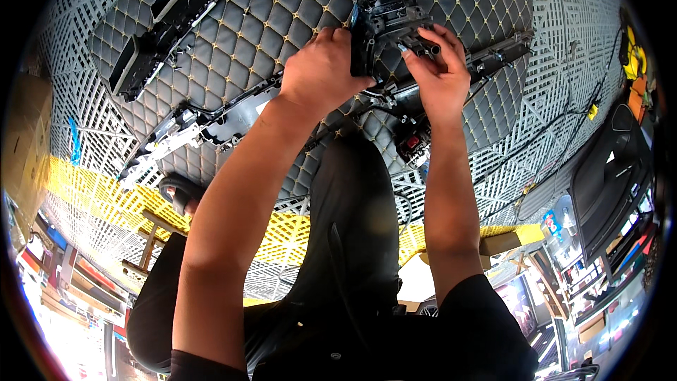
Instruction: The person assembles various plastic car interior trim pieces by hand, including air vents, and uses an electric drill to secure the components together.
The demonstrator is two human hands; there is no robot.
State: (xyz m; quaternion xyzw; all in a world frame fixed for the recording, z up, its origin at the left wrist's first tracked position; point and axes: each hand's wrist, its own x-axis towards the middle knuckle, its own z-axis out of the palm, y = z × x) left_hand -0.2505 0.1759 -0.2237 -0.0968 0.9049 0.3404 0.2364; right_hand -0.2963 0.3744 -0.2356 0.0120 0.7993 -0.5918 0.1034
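In front of me, a black plastic housing (386, 8) with ribs and brackets is held up above a quilted mat. My left hand (319, 70) grips its left side, the thumb along the lower edge and the other fingers folded behind it. On the right side, my right hand (443, 70) is curled with thumb and fingers closed on a small dark piece of the same housing; a short tube end shows by the fingers. Under my hands lies a long car dashboard trim strip (240, 116), black with shiny pale stretches. A small dark part with red on it (411, 144) sits beneath my right wrist.
Another long black trim piece with vent openings (176, 17) lies at the upper left of the dark quilted mat (275, 3). Around it runs grey and yellow floor grating (278, 236). Thin cables (557, 127) and a black car door panel (610, 176) are on the right.
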